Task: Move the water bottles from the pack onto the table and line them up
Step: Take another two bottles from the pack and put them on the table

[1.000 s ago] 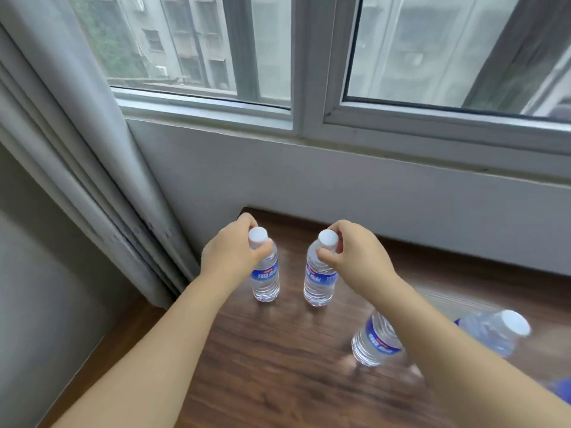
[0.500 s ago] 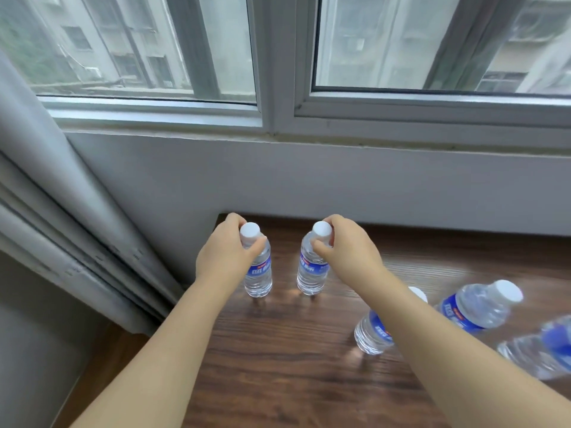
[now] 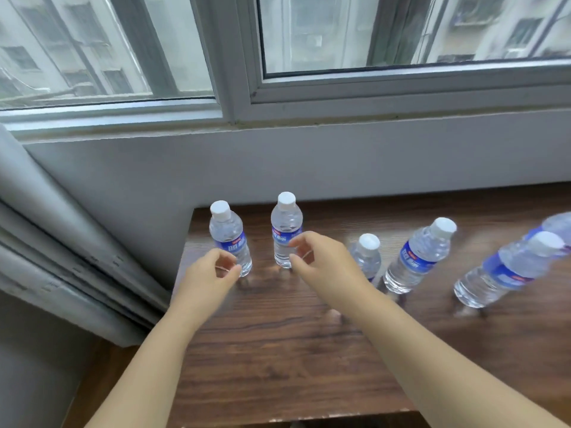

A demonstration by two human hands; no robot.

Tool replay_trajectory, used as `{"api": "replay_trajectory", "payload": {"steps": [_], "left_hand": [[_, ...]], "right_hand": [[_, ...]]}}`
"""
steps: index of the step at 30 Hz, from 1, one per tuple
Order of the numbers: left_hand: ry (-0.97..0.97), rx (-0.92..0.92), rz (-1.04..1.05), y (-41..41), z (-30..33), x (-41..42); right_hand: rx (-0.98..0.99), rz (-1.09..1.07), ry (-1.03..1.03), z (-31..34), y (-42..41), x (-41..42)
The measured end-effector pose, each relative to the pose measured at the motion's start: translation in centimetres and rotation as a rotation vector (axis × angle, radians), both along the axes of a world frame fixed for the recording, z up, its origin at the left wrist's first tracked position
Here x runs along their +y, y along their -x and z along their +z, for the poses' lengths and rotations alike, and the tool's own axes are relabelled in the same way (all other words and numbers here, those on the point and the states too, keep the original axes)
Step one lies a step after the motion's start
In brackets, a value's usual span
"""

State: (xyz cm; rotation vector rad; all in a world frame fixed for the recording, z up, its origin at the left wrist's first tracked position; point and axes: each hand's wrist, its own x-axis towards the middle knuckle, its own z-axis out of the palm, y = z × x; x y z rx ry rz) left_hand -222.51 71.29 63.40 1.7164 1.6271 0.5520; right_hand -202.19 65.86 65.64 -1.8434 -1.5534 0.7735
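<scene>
Clear water bottles with white caps and blue labels stand in a row on the dark wooden table (image 3: pixel 278 350). The leftmost bottle (image 3: pixel 228 236) stands at the table's far left corner, a second bottle (image 3: pixel 285 227) just to its right. My left hand (image 3: pixel 213 273) hovers in front of the leftmost bottle, fingers loosely curled and holding nothing. My right hand (image 3: pixel 321 261) hovers in front of the second bottle, also empty. Further right stand a third bottle (image 3: pixel 366 256), a fourth (image 3: pixel 417 257) and a fifth (image 3: pixel 506 270). The pack is out of view.
Behind the table rises a grey wall (image 3: pixel 309 165) under a window (image 3: pixel 340 41). A grey curtain (image 3: pixel 46 227) hangs to the left of the table. Part of another bottle (image 3: pixel 556 225) shows at the right edge. The table's near edge runs along the bottom.
Both hands have let go of the caps of the two left bottles and pulled back toward me. The view has shifted right, showing more bottles.
</scene>
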Motion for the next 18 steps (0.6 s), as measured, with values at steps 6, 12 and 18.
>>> {"api": "replay_trajectory", "payload": {"steps": [6, 12, 18], "left_hand": [[0.184, -0.048, -0.263, -5.0, -1.4, -5.5], [0.301, -0.039, -0.415, -14.0, -3.2, -12.8], [0.338, 0.010, -0.616, -26.9, -5.2, -21.6]], "right_hand": [[0.123, 0.049, 0.129, -3.2, -5.5, -9.0], [0.188, -0.215, 0.219, -6.6, -15.5, -21.9], [0.247, -0.557, 0.295, -8.2, -26.5, -37.6]]}}
